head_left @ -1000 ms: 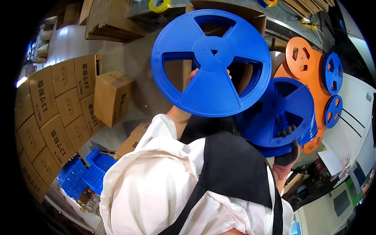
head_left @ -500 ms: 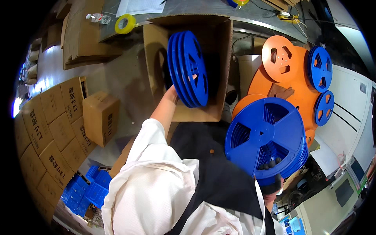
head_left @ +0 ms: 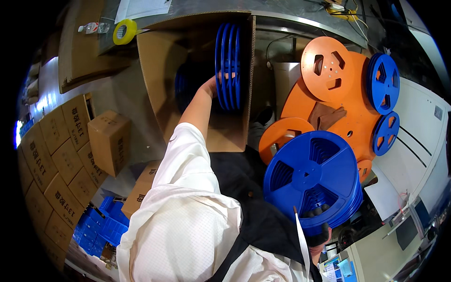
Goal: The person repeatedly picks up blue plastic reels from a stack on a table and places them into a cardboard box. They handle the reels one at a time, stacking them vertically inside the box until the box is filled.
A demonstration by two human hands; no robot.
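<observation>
Inside the open cardboard carton (head_left: pixel 230 137), my left hand (head_left: pixel 212 85) grips several blue plastic reels (head_left: pixel 229 44) by their middle. They stand upright on edge, near the carton's right wall. Deeper in the carton, at its left, more blue reels (head_left: pixel 182 87) show dimly in shadow. At my right side, my right hand (head_left: pixel 325 233), in a dark-fingered glove, holds a thick stack of large blue reels (head_left: pixel 300 176). Its fingertips reach through a cut-out near the lower rim; the rest of the hand is partly hidden by the stack.
An orange reel (head_left: pixel 326 70), other orange discs and smaller blue reels (head_left: pixel 383 84) are at the right, with a brown glove (head_left: pixel 326 117) among them. The metal table (head_left: pixel 197 10) bears yellow tape (head_left: pixel 125 32). Stacked cartons (head_left: pixel 61 155) fill the left.
The reels in my left hand have shifted toward the carton's right wall and now stand more edge-on to view. My right hand still holds its stack. The whole view has shifted slightly.
</observation>
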